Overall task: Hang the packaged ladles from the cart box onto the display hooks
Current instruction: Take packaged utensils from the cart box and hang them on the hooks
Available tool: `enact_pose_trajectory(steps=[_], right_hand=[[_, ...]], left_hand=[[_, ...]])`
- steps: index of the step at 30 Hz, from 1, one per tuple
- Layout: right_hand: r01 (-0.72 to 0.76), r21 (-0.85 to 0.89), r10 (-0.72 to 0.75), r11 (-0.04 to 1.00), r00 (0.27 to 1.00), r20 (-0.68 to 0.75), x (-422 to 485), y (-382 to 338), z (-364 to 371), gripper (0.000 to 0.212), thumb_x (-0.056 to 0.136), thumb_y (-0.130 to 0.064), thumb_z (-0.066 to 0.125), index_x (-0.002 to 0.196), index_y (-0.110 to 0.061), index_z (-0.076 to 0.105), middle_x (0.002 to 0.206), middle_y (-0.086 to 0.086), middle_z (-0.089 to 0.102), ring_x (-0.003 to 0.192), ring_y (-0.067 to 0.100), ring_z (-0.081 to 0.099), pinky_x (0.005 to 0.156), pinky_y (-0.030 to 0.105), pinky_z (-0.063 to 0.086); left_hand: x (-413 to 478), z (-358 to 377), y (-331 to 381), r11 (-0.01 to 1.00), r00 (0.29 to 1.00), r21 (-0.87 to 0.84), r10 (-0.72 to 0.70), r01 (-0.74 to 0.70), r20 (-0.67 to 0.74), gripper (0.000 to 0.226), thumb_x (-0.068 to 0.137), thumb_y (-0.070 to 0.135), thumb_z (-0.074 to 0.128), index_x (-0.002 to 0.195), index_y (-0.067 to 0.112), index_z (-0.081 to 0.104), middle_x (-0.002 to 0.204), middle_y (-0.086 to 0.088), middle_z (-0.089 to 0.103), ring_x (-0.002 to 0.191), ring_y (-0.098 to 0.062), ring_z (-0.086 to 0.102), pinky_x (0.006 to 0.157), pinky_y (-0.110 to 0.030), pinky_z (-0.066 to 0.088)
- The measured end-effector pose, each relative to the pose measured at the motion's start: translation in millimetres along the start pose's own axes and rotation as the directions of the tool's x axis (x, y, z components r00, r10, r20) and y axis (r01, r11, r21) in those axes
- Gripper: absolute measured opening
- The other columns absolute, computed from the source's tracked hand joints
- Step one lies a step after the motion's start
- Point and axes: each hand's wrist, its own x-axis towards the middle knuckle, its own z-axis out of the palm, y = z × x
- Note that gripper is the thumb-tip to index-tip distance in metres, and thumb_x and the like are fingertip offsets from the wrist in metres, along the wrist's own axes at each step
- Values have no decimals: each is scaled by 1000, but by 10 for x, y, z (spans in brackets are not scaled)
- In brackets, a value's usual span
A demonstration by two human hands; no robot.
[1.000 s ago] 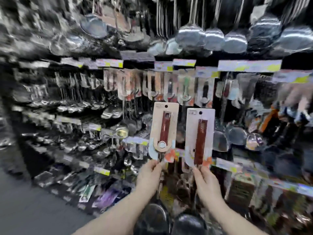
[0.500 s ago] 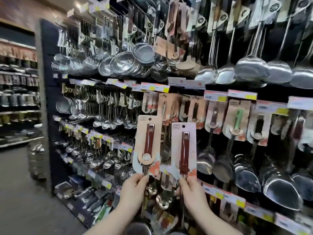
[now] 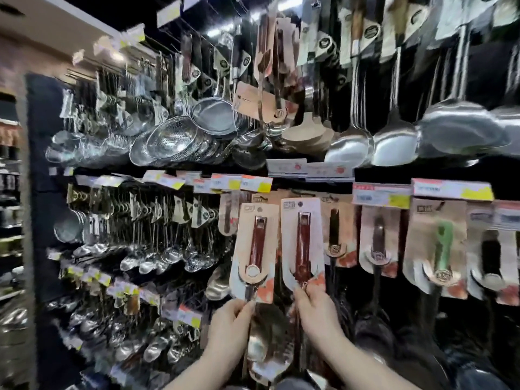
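Leftmost, rows of small hanging spoons (image 3: 157,249) and, above them, mesh strainers (image 3: 174,142) fill the rack and play no part in the job. Next comes the left hand (image 3: 229,319), its fingers and thumb pinching the shaft of the left packaged ladle (image 3: 254,249) just below the card, with the steel bowl hanging lower down between the two wrists. Beside it the right hand (image 3: 318,313) pinches the right packaged ladle (image 3: 302,240) the same way, at the card's lower edge. Both cards stand upright, side by side and almost touching, raised in front of the display so that their tops sit just under the price labels (image 3: 381,195). Whether either hang hole is on a hook I cannot tell, as the hooks there are hidden. Further right a row of carded ladles (image 3: 378,237) already hangs, among them a green-handled one (image 3: 439,243). By my reading these two are at the threading step and not yet released. The cart box is out of view, so what remains in it is unknown.
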Motion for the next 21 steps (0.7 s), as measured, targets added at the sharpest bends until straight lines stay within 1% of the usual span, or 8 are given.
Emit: enact_pose_trajectory(steps=[3,5,8,11,13,15,18,21], right_hand=[[22,-9,-22,1000,1000,13,262,49,83,36,96,-27,46,61,-20,43,48,-5,54,48,-4,52,49,10,35],[13,-7,-13,1000,1000,18,395,71,137,34,96,-30,45,63,-22,46,47,-5,58,48,-3,53,48,12,34],[0,14,0,1000,1000,7,556,83,213,33,96,-30,44,64,-22,48,44,-6,59,45,-5,54,49,8,37],[-9,-31,8,999,1000,-24,666,89,287,33,96,-31,44,65,-17,48,53,-3,63,53,0,56,51,9,38],[-26,-30,24,999,998,-53,718,75,348,34,95,-33,43,66,-16,48,64,3,68,63,13,60,51,14,36],[-38,-25,36,999,996,-85,755,41,403,34,95,-33,44,65,-17,47,66,5,68,65,17,61,55,19,37],[-45,-25,41,999,991,-129,793,-9,470,36,95,-31,43,62,-20,47,54,-2,64,58,9,59,53,20,36],[-82,-45,75,996,986,-150,840,-8,541,36,96,-31,42,63,-19,51,49,-4,63,56,7,59,56,22,37]], left_hand=[[218,126,-72,1000,1000,-22,5,-5,4,34,89,28,56,58,14,48,60,-1,47,59,-13,41,58,-30,31],[338,176,-115,1000,1000,-30,7,-7,14,31,89,29,56,61,15,51,62,-1,53,60,-11,46,57,-26,33],[499,199,-166,999,1000,-46,10,-10,8,28,88,31,57,64,17,59,64,4,60,63,-5,51,53,-10,34],[656,207,-217,996,999,-88,33,-29,40,32,88,30,57,74,2,63,73,-14,66,65,-14,53,58,-18,37],[766,205,-250,992,997,-110,59,-54,46,34,88,29,58,72,-1,60,74,-18,67,64,-16,53,59,-24,37],[864,207,-273,989,995,-130,83,-74,60,34,87,28,59,69,-1,58,64,-14,63,60,-16,51,58,-27,38],[1012,212,-328,971,989,-234,85,-54,121,33,86,26,60,66,1,57,57,-8,56,58,-18,49,65,-41,44],[1136,196,-388,961,982,-271,100,-54,162,34,84,28,61,54,14,54,51,-1,52,56,-18,47,63,-39,41]])
